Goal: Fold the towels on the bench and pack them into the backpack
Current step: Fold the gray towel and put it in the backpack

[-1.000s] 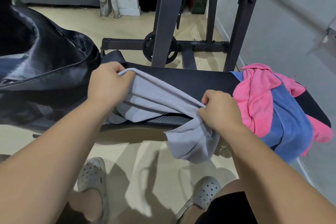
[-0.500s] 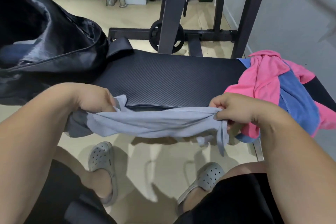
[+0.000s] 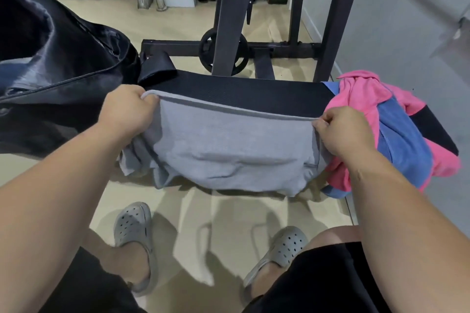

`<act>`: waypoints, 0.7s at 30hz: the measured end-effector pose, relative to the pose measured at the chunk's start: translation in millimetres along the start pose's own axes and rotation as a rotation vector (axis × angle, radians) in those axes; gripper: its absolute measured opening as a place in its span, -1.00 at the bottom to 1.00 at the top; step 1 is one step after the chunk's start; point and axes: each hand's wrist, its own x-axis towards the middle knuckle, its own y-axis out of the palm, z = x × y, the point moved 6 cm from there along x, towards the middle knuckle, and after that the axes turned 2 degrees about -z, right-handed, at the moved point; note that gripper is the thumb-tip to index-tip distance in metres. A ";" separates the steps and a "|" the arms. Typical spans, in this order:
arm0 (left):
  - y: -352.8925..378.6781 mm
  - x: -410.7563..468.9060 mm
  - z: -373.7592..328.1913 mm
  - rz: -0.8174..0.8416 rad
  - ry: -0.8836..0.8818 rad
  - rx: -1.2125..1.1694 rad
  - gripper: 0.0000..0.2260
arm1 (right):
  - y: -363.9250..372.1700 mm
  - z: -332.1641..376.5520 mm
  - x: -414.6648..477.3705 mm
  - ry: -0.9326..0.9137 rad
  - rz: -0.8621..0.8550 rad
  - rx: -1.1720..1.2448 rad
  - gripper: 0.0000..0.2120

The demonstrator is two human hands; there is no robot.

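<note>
A: Grey towel (image 3: pixel 229 150) lies on the bench (image 3: pixel 241 94), near side draped off the bench's front edge. Left hand (image 3: pixel 124 112) and right hand (image 3: pixel 340 132) each pinch a far corner, fingers closed on the hem.

B: Risks?

A: Draped weight could drag it off. Pink towel (image 3: pixel 361 99) and blue towel (image 3: pixel 401 142) crowd the bench's right end; backpack (image 3: pixel 58 68) sits at its left.

Your single head camera looks forward and steeply down, close over the bench (image 3: pixel 244 94) and your feet
</note>
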 end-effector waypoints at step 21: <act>105.7 135.1 -46.3 -0.011 0.064 0.228 -0.67 | 30.2 31.0 165.7 -0.268 0.074 -0.269 -0.76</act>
